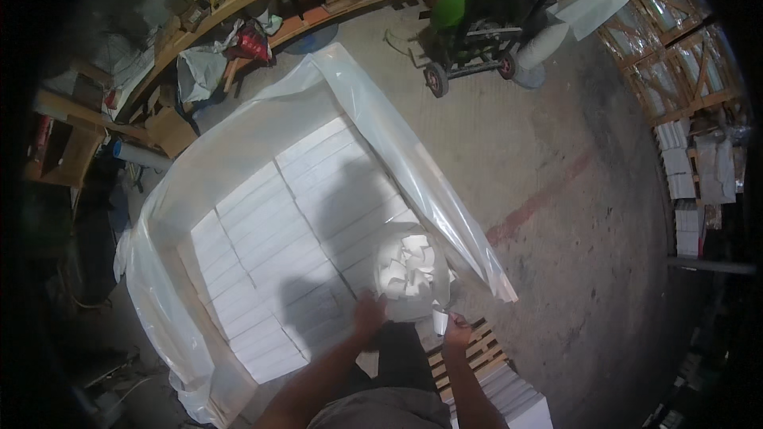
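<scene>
My left hand [369, 314] is at the near left edge of a clear plastic bag or tub [380, 264]. Its fingers are too blurred to show whether they grip that edge. Loose small white pieces [413, 258], some looking folded or curved, lie inside. To the right, my right hand [458, 332] is closed on a small white piece [440, 321], cup-like in outline, just outside the near right edge. The bag or tub sits over the near right corner of a large crate of white blocks or boxes [270, 222], packed in tight rows.
Translucent plastic sheeting [397, 143] drapes over the crate walls. A wooden pallet [481, 345] with a white stack [509, 397] stands near my right side. A wheeled cart [477, 48] is on the concrete floor [572, 191] beyond. Wrapped wooden crates [668, 56] line the far right.
</scene>
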Tool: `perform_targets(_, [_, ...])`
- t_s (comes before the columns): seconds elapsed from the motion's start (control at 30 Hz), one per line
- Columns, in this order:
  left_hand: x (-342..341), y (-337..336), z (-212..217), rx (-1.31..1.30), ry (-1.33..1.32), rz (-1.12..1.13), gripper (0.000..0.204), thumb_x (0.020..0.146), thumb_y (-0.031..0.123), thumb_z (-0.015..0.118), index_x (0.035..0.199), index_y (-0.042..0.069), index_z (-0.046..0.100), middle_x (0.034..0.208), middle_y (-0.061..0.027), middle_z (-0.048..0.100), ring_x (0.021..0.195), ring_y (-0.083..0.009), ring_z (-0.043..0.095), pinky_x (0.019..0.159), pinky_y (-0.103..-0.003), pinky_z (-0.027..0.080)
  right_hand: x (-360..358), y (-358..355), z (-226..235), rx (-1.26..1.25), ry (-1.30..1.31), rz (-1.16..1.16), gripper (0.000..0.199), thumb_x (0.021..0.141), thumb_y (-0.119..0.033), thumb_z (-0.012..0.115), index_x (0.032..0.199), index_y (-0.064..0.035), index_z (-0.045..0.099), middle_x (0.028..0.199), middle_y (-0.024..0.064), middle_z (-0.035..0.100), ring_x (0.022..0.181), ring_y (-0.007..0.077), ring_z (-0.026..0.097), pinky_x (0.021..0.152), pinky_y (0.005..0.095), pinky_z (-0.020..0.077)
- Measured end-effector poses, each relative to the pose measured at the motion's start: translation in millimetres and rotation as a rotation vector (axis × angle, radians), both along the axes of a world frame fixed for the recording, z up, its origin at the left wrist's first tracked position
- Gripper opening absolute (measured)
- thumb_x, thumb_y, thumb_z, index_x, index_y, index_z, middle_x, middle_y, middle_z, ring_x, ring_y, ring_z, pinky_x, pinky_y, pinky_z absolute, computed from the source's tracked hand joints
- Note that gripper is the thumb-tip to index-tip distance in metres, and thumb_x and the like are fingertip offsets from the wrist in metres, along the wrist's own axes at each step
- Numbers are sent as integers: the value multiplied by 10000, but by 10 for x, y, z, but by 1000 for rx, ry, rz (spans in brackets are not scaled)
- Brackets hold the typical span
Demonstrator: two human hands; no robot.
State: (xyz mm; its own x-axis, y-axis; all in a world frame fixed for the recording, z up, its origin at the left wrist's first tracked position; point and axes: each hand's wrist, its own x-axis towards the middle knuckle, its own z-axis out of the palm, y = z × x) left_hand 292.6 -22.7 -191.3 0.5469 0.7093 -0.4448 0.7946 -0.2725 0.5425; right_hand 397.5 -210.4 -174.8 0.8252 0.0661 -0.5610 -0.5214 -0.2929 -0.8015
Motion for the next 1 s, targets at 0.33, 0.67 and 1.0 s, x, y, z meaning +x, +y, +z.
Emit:
perform_targets(0.33, [-100,107,-542,-82,58,-213,191,847,201,506,841,43,612,774,-150,611,803,-353,615,677,-491,485,-21,420,168,-152,115,193,137,871,-92,562,897,16,642,820,61,626,780,145,567,748,292,454])
perform_targets(0.67, [-807,1157,-1161,271,194,-441,128,790,113,531,869,44,604,803,-108,591,731,-277,586,591,-421,467,-83,806,351,-129,198,427,160,867,-74,539,940,24,641,831,57,622,755,134,568,713,290,470])
perform_targets(1.0, [509,3109,-598,-488,-85,632,158,736,187,596,755,36,635,727,-163,606,730,-305,604,693,-385,486,-156,1341,372,-39,353,395,197,854,-169,613,897,21,639,720,48,605,628,101,533,582,246,430])
